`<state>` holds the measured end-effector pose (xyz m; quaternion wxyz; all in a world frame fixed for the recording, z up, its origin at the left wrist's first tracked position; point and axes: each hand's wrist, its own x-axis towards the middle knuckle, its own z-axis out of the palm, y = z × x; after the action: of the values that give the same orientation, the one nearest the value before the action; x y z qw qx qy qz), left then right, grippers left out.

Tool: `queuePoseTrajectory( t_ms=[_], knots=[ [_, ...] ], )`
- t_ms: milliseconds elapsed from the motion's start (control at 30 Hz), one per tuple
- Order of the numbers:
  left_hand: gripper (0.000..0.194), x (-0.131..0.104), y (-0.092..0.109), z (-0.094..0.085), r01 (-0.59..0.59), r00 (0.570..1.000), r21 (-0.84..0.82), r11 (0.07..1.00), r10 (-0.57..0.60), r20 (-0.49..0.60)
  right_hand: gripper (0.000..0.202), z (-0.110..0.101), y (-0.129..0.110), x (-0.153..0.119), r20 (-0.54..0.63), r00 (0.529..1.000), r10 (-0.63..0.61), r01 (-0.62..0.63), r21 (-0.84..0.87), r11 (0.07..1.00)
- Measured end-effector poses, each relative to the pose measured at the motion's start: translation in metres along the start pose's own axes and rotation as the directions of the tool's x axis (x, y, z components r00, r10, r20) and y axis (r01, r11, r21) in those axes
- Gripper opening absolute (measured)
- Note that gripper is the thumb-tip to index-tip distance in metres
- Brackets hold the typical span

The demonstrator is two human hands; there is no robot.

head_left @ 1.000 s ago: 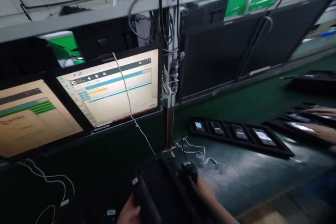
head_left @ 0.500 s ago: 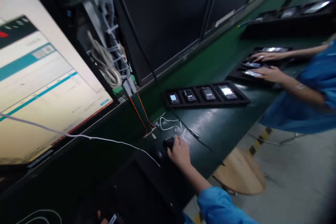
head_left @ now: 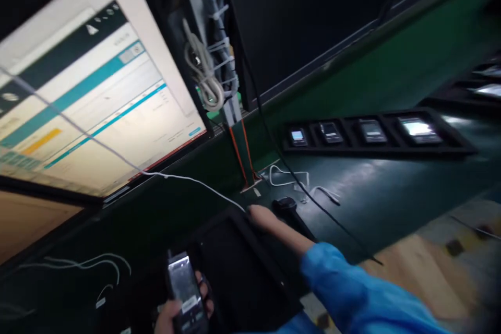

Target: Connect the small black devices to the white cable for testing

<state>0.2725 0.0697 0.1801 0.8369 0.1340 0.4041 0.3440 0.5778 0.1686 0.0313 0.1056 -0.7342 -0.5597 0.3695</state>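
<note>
On the dark green worktop (head_left: 391, 203), the left hand (head_left: 172, 313) grips a small black handset (head_left: 183, 292), label unreadable; the right hand (head_left: 262, 216) lies flat beside a black mouse (head_left: 285, 204).

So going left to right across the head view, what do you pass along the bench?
Lit monitor → handheld device in the left hand → right hand → black mouse → tray of small phones.
</note>
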Motion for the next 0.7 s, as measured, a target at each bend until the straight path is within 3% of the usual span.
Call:
queuePoseTrajectory(
  t_ms=[67,133,167,200,267,333,500,600,700],
  knots=[
    [0.042,0.001,-0.002,0.003,-0.001,1.0,-0.011,1.0,0.001,0.013,0.018,-0.02,-0.005,-0.028,-0.051,0.998,-0.039,0.044,0.09,0.995],
    [0.045,0.002,-0.001,0.009,0.0,0.999,-0.075,0.997,-0.003,-0.033,0.029,-0.038,-0.014,-0.065,-0.085,0.992,-0.095,0.116,0.304,0.945],
    [0.047,0.003,-0.001,0.014,0.003,0.998,-0.121,0.993,-0.011,-0.058,0.03,-0.044,-0.02,-0.086,-0.097,0.987,-0.124,0.157,0.558,0.815],
    [0.048,0.003,-0.001,0.019,0.003,0.997,-0.17,0.985,-0.016,-0.076,0.03,-0.048,-0.028,-0.107,-0.124,0.98,-0.158,0.196,0.759,0.621],
    [0.047,0.001,-0.002,0.027,0.005,0.997,-0.245,0.97,-0.023,-0.073,0.041,-0.048,-0.049,-0.148,-0.164,0.966,-0.199,0.215,0.938,0.272],
    [0.047,-0.002,-0.005,0.03,0.021,0.999,-0.255,0.967,-0.029,-0.028,0.043,-0.04,-0.074,-0.182,-0.196,0.948,-0.251,0.238,0.96,0.149],
    [0.054,-0.009,-0.013,0.024,-0.025,0.999,-0.091,0.996,0.029,0.036,0.038,-0.012,-0.123,-0.231,-0.34,0.883,-0.324,0.414,0.889,0.194],
    [0.069,-0.012,-0.016,0.022,-0.106,0.994,-0.015,0.994,0.106,0.007,0.042,-0.002,-0.134,-0.242,-0.406,0.866,-0.291,0.475,0.85,0.228],
    [0.084,-0.014,-0.018,0.019,-0.199,0.979,0.055,0.978,0.197,0.043,0.04,0.004,-0.137,-0.249,-0.425,0.878,-0.22,0.477,0.819,0.319]
  ],
)
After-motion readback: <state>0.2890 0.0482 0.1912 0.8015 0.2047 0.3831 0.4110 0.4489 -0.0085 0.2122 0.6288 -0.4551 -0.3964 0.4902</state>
